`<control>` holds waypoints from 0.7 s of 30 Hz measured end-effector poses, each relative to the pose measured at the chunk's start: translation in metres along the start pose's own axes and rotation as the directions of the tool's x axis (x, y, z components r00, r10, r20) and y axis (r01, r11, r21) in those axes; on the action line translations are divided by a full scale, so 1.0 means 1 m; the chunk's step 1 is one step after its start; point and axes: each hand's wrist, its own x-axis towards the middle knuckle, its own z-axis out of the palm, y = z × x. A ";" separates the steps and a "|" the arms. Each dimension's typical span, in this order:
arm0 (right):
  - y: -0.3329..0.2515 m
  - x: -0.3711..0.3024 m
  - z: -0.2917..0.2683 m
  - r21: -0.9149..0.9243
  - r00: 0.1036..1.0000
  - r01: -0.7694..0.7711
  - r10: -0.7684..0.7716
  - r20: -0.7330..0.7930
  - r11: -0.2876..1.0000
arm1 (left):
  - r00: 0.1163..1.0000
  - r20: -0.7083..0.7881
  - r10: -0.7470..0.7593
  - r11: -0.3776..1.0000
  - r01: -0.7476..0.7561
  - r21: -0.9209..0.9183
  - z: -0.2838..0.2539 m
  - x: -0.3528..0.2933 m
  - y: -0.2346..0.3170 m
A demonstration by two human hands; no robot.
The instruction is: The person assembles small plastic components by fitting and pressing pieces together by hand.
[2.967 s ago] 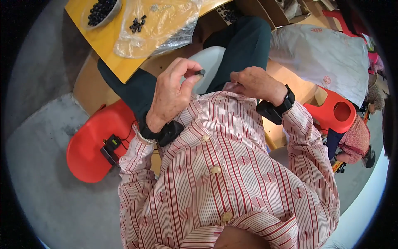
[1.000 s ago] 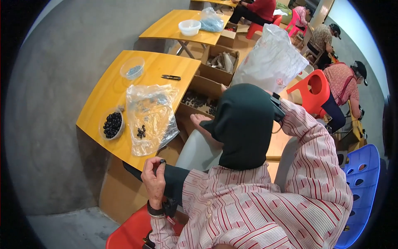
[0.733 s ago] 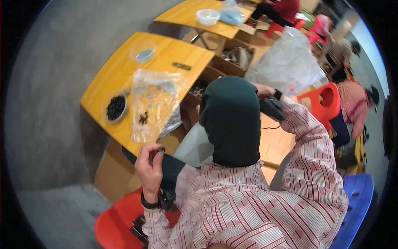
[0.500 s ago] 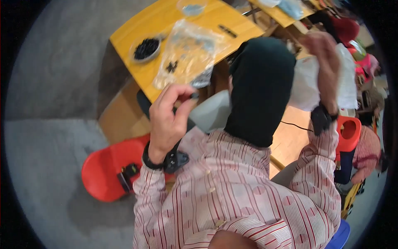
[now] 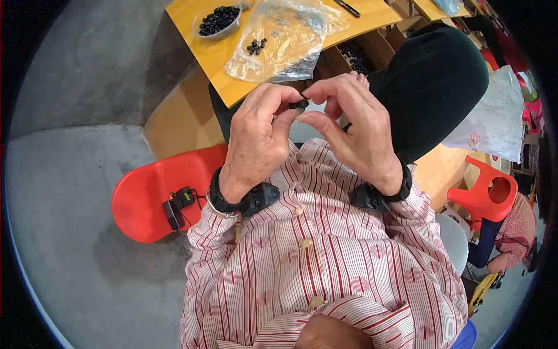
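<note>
Between my two hands, just off the table's near edge, is a small black part (image 5: pixel 299 105), rounded in shape and too small to name more exactly. My left hand (image 5: pixel 257 131) pinches it between thumb and forefinger. From the other side, the thumb and forefinger of my right hand (image 5: pixel 361 131) close on it, so its far side is partly hidden. Beyond the hands, a clear plastic bag (image 5: pixel 279 49) lies flat on the yellow table (image 5: pixel 200 64). A little cluster of small black pieces (image 5: pixel 256 46) rests on the bag.
A clear bowl (image 5: pixel 220 35) of black rings and a dark pen-like tool (image 5: pixel 347 7) are on the table. Below it, a box (image 5: pixel 381 46) stands near black pieces. A red seat (image 5: pixel 136 200) carries black devices (image 5: pixel 177 209). At right are a white bag (image 5: pixel 494 119) and a red stool (image 5: pixel 474 186).
My right hand has come in from the far right to meet my left hand at the small black part. The view has shifted, so the table sits higher in it.
</note>
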 end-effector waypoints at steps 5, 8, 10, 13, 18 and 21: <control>0.011 -0.005 0.013 -0.008 0.999 0.028 -0.029 -0.041 1.000 | 0.997 -0.014 0.079 0.994 -0.078 0.073 0.003 -0.006 -0.003; 0.013 -0.008 0.015 0.035 0.998 0.012 -0.010 -0.069 0.999 | 0.994 -0.042 0.103 0.989 -0.098 0.112 0.007 -0.007 -0.005; 0.016 -0.011 0.017 0.063 0.997 -0.025 0.030 -0.075 0.998 | 0.993 -0.048 0.104 0.986 -0.097 0.137 0.008 -0.009 -0.006; 0.020 -0.012 0.017 0.086 0.998 -0.037 0.041 -0.045 0.996 | 0.996 -0.054 0.071 0.990 -0.064 0.128 0.010 -0.012 -0.005; 0.029 -0.013 0.022 0.146 0.987 0.108 -0.089 -0.131 0.983 | 0.997 -0.047 -0.062 0.998 0.062 -0.001 0.011 -0.018 -0.009; 0.028 -0.013 0.021 0.149 0.990 0.107 -0.092 -0.108 0.983 | 0.987 -0.031 -0.158 0.974 0.151 -0.166 0.010 -0.021 -0.014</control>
